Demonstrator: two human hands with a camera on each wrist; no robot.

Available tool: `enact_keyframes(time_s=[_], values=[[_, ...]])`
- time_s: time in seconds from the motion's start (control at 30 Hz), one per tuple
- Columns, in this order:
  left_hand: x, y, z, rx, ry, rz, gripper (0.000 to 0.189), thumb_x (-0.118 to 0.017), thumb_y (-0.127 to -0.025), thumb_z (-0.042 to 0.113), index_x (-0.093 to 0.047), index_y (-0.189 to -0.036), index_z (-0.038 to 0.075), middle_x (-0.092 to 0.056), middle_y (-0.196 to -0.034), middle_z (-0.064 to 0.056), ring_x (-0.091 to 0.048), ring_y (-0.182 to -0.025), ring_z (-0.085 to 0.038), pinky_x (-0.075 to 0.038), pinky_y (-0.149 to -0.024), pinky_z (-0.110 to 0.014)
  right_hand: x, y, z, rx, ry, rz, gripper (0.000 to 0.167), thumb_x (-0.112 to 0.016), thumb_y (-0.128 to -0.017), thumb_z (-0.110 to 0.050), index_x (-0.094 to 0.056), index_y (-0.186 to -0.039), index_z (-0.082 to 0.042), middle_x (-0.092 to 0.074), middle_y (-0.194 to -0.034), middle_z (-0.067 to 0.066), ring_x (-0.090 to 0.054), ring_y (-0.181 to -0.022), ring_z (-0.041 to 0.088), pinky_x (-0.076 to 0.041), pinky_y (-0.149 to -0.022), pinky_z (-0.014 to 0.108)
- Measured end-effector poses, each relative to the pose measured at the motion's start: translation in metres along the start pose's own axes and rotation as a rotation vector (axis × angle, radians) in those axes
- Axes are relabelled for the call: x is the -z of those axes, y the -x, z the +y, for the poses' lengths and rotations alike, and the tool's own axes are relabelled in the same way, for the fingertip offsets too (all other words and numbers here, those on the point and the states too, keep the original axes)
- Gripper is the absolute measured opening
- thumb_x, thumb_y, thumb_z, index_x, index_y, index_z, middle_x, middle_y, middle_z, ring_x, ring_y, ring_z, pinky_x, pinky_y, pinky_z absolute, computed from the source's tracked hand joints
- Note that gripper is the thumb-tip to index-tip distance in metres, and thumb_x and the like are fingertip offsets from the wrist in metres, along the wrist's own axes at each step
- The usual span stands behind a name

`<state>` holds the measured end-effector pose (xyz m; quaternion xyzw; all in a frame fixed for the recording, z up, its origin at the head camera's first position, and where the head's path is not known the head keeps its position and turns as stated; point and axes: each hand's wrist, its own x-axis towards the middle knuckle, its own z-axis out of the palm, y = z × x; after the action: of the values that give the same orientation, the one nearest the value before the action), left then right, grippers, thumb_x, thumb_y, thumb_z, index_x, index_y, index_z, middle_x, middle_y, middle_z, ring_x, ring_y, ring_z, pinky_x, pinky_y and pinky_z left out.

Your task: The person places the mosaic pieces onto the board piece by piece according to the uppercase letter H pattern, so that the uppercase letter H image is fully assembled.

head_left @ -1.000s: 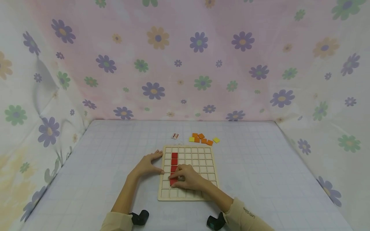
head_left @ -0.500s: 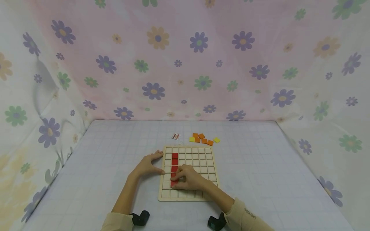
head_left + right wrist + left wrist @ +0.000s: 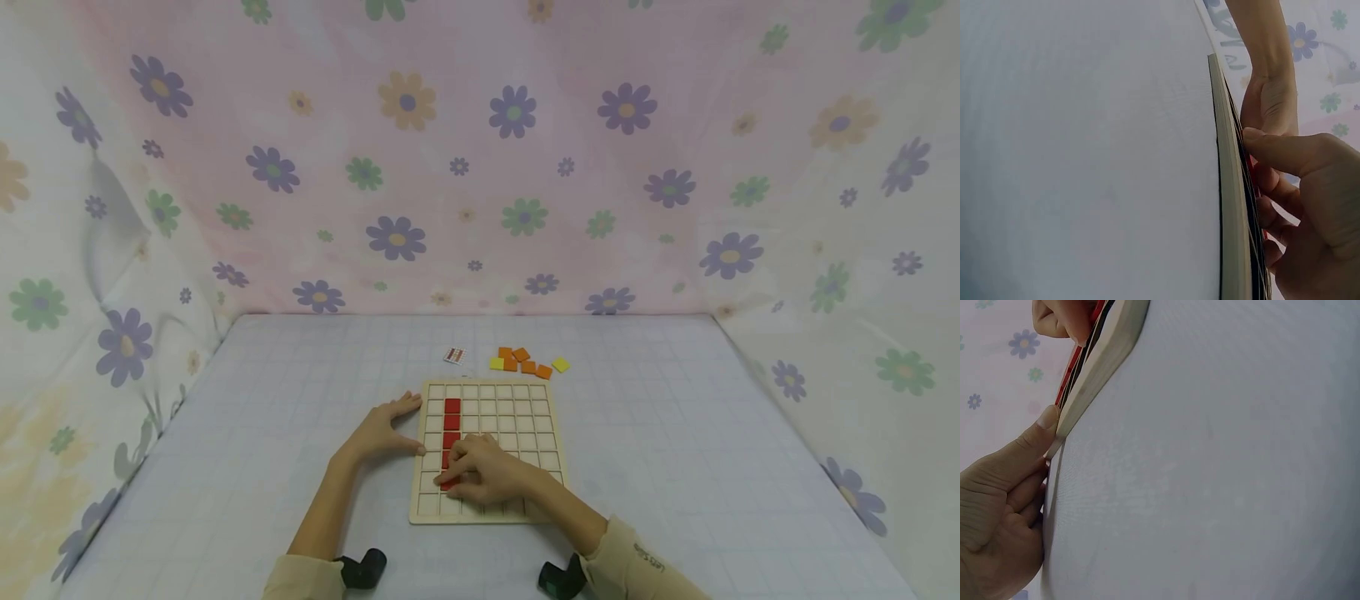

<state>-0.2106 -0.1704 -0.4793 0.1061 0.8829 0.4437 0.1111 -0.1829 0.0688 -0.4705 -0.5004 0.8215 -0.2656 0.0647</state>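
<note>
A pale wooden grid board (image 3: pixel 429 522) lies on the table, with several red square tiles (image 3: pixel 452 407) lined up in its second column from the left. My right hand (image 3: pixel 487 475) is over the lower part of that column. Its thumb and index finger pinch the edges of the lowest red tile (image 3: pixel 450 484), which sits in its cell, partly covered by the fingers. My left hand (image 3: pixel 377 433) rests against the board's left side, thumb touching the rim and fingers stretched toward the upper corner. In the left wrist view, the left thumb (image 3: pixel 1047 417) presses on the board's edge (image 3: pixel 1107 369).
Behind the board lie several orange tiles (image 3: pixel 528 367), a yellow tile (image 3: pixel 561 365) and another yellow tile (image 3: pixel 497 364) beside them. A small printed card (image 3: pixel 454 356) is left of these. Flowered cloth (image 3: pixel 480 192) walls the table at the back and sides.
My right hand shifts slightly toward me over the lowest red tile, its index finger now lower at the tile's left edge. The left hand stays in place on the board.
</note>
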Motion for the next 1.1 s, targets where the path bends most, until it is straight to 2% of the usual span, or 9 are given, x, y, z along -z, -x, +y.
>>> enact_keyframes(time_s=[0.17,0.3,0.57,0.73,0.97,1.1], values=[[0.0,0.0,0.0,-0.004,-0.005,0.003,0.086,-0.087,-0.062,0.025,-0.049,-0.137,0.006,-0.037,-0.147,-0.012,-0.023,-0.14,-0.034,-0.018,-0.111,-0.058,-0.001,-0.001,-0.001,-0.017,0.004,-0.008,0.018,-0.068,-0.086,-0.024,-0.075,-0.103,-0.022,-0.055,-0.087,-0.01,-0.043,-0.082,0.0,-0.032,-0.078,0.019],[0.0,0.0,0.0,-0.007,-0.001,0.002,0.086,-0.087,-0.062,0.024,-0.049,-0.137,0.006,-0.038,-0.147,-0.013,-0.024,-0.14,-0.033,-0.018,-0.111,-0.058,-0.002,-0.001,0.003,0.005,-0.007,0.008,0.018,-0.07,-0.085,-0.024,-0.075,-0.102,-0.02,-0.056,-0.085,-0.01,-0.043,-0.078,-0.001,-0.032,-0.074,0.016],[0.0,0.0,0.0,-0.01,-0.016,0.001,0.086,-0.087,-0.062,0.025,-0.049,-0.137,0.005,-0.038,-0.147,-0.013,-0.024,-0.14,-0.034,-0.019,-0.112,-0.057,-0.003,0.0,0.011,-0.019,-0.2,0.065,0.025,-0.077,-0.078,-0.022,-0.075,-0.099,-0.008,-0.058,-0.08,-0.005,-0.044,-0.069,0.0,-0.039,-0.06,0.01],[0.001,-0.001,-0.001,-0.015,-0.029,0.003,0.086,-0.087,-0.063,0.025,-0.049,-0.137,0.005,-0.038,-0.147,-0.014,-0.024,-0.14,-0.034,-0.019,-0.112,-0.057,0.0,0.0,0.011,-0.028,-0.195,0.07,0.028,-0.077,-0.078,-0.022,-0.074,-0.101,-0.006,-0.06,-0.082,-0.002,-0.048,-0.07,0.005,-0.042,-0.061,0.012],[0.002,-0.001,-0.001,-0.005,-0.04,0.01,0.086,-0.087,-0.062,0.026,-0.049,-0.137,0.006,-0.037,-0.147,-0.013,-0.025,-0.139,-0.036,-0.013,-0.113,-0.057,0.012,0.007,0.011,-0.142,-0.207,0.046,0.029,-0.075,-0.08,-0.014,-0.071,-0.108,-0.008,-0.064,-0.094,-0.002,-0.054,-0.079,0.007,-0.048,-0.068,0.016],[0.001,0.0,-0.001,0.012,-0.048,0.012,0.087,-0.087,-0.062,0.027,-0.049,-0.137,0.007,-0.036,-0.148,-0.012,-0.025,-0.139,-0.035,-0.011,-0.113,-0.058,0.019,0.012,0.023,-0.136,-0.221,0.122,0.028,-0.075,-0.08,-0.011,-0.071,-0.106,-0.004,-0.065,-0.092,0.001,-0.055,-0.077,0.01,-0.049,-0.067,0.019]])
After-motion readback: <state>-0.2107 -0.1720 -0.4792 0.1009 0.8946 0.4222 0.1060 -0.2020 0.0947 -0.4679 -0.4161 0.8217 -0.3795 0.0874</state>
